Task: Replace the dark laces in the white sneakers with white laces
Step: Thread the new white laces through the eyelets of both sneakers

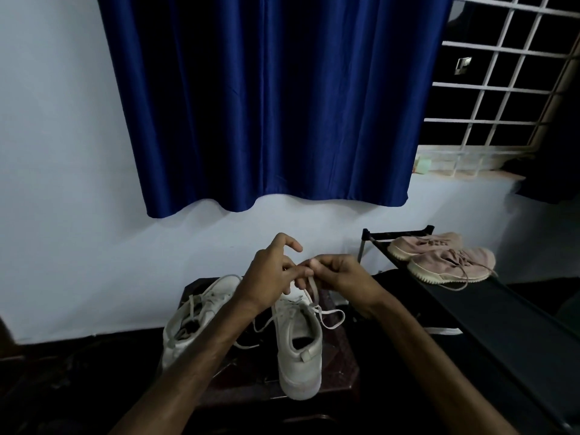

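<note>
**Lacing up the white sneakers, mid-job**

On the far left there's just a pale wall (56, 152). Next comes the left sneaker (194, 318), which sits on a dark stool (339, 372), toe pointing away from the person. It has a white lace threaded loosely through it.

Above the gap between the two shoes is the left hand (270, 274). Its thumb and lower fingers are pinched in at the lace (314, 296), and the index finger is lifted and hooked in the air. Behind it a blue curtain (270, 105) hangs down the wall.

The lace runs from the fingertips down into the top eyelets of the right sneaker (298, 350). A loose loop spills off that shoe's right side. This shoe is also on the stool, just beside the other one, with its heel toward the camera.

The right hand (339, 274) meets the left one fingertip to fingertip, its fingers curled and pinching the upper end of the same lace. There's something dark between the shoes, but it's too dim to tell what.

Further right, a black rack (470, 309) carries a pair of pink shoes (452, 262). Above them is a window grille (502, 73) with darkness outside.
</note>
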Tool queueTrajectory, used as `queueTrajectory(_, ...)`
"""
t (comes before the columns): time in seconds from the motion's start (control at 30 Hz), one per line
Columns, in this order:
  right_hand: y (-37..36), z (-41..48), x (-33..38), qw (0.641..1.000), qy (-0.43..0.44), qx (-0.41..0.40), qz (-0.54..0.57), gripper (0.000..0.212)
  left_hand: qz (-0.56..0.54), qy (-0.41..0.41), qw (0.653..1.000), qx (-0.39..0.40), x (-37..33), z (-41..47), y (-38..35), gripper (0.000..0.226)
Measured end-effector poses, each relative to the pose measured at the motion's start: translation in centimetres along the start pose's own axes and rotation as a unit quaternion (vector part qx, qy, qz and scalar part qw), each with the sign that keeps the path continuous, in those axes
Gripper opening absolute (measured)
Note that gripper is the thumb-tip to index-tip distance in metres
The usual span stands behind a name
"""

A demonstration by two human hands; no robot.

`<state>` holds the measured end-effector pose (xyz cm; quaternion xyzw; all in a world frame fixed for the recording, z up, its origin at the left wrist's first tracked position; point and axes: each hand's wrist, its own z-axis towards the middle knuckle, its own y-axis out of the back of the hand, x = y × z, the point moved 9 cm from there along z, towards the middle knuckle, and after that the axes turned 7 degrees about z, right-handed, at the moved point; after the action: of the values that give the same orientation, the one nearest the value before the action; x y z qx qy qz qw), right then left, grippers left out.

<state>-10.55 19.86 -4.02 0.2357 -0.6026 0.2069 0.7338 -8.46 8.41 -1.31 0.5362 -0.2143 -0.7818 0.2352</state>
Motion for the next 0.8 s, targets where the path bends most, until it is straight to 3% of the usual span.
queueTrajectory(0.17, -0.3, -0.5, -2.7, 0.982, -0.107, 0.089, 0.126, 0.019, -0.024, -0.015, 0.998, 0.050, -0.1, -0.6, -1.3, 0.045)
queueTrajectory(0.33, -0.3, -1.0, -2.6, 0.967, -0.161, 0.136, 0.142, 0.023, 0.024, -0.048, 0.998, 0.042, -0.7, -0.7, -1.8, 0.045)
queueTrajectory(0.43, 1.0, -0.3, -2.3, 0.977, -0.151, 0.107, 0.102, 0.016, 0.010, -0.014, 1.000, 0.001, 0.1, -0.6, -1.1, 0.045)
queueTrajectory(0.5, 2.9, 0.7, -2.2, 0.987, -0.133, 0.023, 0.092, 0.009, 0.065, 0.043, 0.996, -0.047, 1.6, -1.1, -0.2, 0.045)
queueTrajectory(0.6, 4.9, 1.3, -2.4, 0.988, -0.108, -0.093, 0.053, 0.006, 0.192, 0.120, 0.974, 0.017, 4.8, -3.2, -2.7, 0.044)
queueTrajectory(0.67, 4.0, 1.4, -3.2, 0.989, -0.107, -0.097, -0.023, 0.008, 0.172, 0.142, 0.975, 0.015, 6.0, -4.4, -4.2, 0.032)
queueTrajectory(0.73, 2.4, 1.7, -4.5, 0.988, -0.095, -0.075, -0.095, 0.010, 0.147, 0.149, 0.977, -0.046, 6.1, -5.0, -3.7, 0.020)
queueTrajectory(0.8, 1.1, 1.8, -5.7, 0.981, -0.069, -0.044, -0.178, 0.009, 0.116, 0.161, 0.976, -0.089, 6.7, -5.4, -3.0, 0.027)
